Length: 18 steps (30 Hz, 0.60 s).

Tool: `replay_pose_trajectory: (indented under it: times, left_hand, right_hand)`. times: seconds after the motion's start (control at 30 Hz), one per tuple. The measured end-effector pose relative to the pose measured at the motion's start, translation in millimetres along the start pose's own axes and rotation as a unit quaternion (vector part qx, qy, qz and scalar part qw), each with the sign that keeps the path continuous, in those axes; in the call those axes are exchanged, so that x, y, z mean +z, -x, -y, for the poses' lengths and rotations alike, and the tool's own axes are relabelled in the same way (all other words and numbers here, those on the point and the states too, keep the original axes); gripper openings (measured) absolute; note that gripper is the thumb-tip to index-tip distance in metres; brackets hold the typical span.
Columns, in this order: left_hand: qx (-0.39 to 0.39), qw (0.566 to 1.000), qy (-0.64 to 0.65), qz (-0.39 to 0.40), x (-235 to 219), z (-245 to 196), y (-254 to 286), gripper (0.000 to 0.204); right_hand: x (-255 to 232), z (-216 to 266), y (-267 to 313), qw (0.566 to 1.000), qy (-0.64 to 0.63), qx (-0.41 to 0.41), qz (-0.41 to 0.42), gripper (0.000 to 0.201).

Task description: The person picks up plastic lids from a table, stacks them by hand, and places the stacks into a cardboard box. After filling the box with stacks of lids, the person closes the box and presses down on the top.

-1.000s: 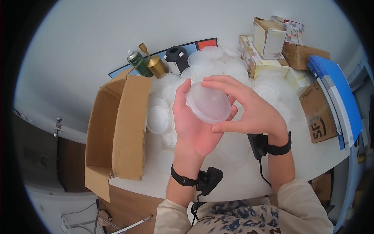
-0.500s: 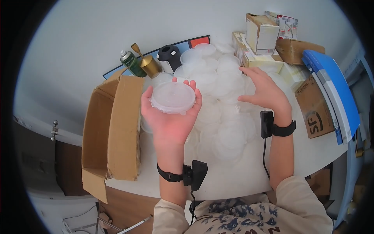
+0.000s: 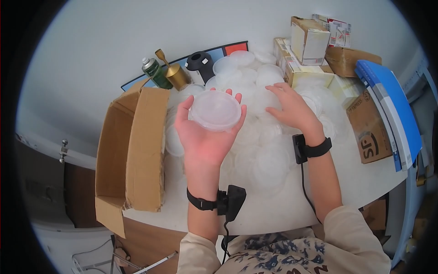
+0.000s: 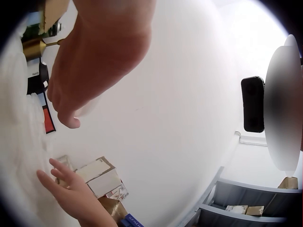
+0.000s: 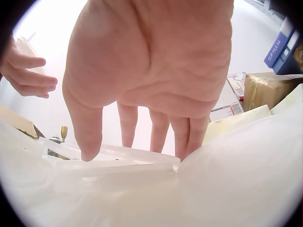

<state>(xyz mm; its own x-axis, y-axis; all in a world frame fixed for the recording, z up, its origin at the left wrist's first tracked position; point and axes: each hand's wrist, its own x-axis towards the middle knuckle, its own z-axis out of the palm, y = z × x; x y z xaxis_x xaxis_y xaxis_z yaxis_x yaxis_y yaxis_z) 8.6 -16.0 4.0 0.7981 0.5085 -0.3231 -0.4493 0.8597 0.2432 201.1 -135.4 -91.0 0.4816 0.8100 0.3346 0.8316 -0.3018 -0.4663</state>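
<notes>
In the head view my left hand [image 3: 201, 144], palm up, holds a round translucent plastic lid [image 3: 215, 109], its fingers and thumb curled up around the rim. Whether several are stacked there I cannot tell. My right hand [image 3: 294, 107] hovers at the pile of similar lids [image 3: 264, 162], thumb and fingers apart. The right wrist view has this hand [image 5: 151, 66] with its fingers pointing down at lid edges [image 5: 118, 172]; contact is unclear. From the left wrist camera, my left hand [image 4: 99, 56] mostly hides its lid.
An opened cardboard box [image 3: 148, 150] stands left of the pile. Behind are a green spray can [image 3: 156, 73], a brass-coloured object [image 3: 177, 76] and a black object [image 3: 200, 65]. White boxes [image 3: 310, 41], a brown carton [image 3: 369, 128] and blue folders [image 3: 392, 107] stand on the right.
My right hand has let go of the lid in my left hand and moved right, then slightly back left over the pile. My left hand has shifted left overall, still holding its lid.
</notes>
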Motion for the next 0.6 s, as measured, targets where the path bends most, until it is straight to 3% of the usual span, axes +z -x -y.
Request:
replay_pose_trajectory:
  times: [0.23,0.33,0.53,0.6]
  left_hand:
    - [-0.006,0.999,0.031,0.004,-7,2,-7,0.052]
    - [-0.017,1.0,0.009,0.001,-9,3,-10,0.047]
    - [-0.021,0.999,-0.019,-0.017,-4,11,-10,0.048]
    - [-0.035,0.999,-0.037,-0.014,-2,15,-8,0.05]
  right_hand:
    - [-10,5,-3,0.999,-0.031,0.019,0.0,0.057]
    - [-20,13,-3,0.997,-0.053,0.002,-0.05,0.058]
    - [-60,54,0,0.968,-0.233,-0.042,-0.085,0.059]
    - [-63,61,3,0.954,-0.267,-0.101,-0.091,0.063]
